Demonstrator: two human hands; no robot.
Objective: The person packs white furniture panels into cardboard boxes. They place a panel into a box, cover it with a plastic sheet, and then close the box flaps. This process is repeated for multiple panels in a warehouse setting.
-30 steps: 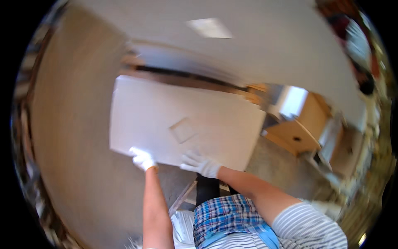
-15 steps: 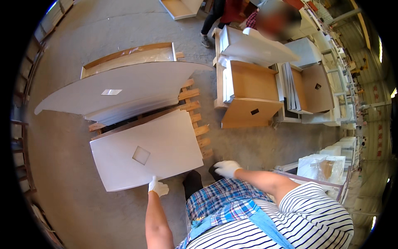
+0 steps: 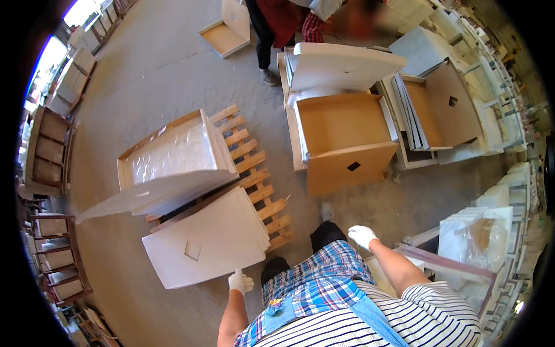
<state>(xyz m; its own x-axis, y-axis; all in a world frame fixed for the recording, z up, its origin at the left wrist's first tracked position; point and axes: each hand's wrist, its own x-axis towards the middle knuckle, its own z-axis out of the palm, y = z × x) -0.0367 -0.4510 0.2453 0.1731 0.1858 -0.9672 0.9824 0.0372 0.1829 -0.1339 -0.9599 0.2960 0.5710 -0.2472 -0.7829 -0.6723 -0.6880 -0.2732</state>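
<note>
My left hand [image 3: 240,281], in a white glove, is at the near edge of a closed white carton [image 3: 219,248] with a diamond-shaped cut-out. Its fingers are apart, and the thumb side is close to or touching that edge; I cannot tell which. My right hand [image 3: 362,237], also gloved, hangs free in front of my body, its fingers loosely bent and holding nothing I can see. Just beyond the closed carton, an open carton [image 3: 120,168] contains clear plastic film [image 3: 173,153]. Its white lid flap [image 3: 144,199] stands up on the near side.
A wooden pallet [image 3: 254,159] juts out beneath both cartons. Ahead to the right stand open brown-lined cartons [image 3: 347,124]. Behind them a co-worker in a dark red apron [image 3: 274,20] bends over. Wrapped white slabs [image 3: 462,237] stand at my right, and wooden racks [image 3: 49,147] at far left.
My viewpoint has shifted, and more of the open carton's inside shows. My right hand has moved rightward, its fingers more bent. My left hand stays near the closed carton's edge. One shoe now shows.
</note>
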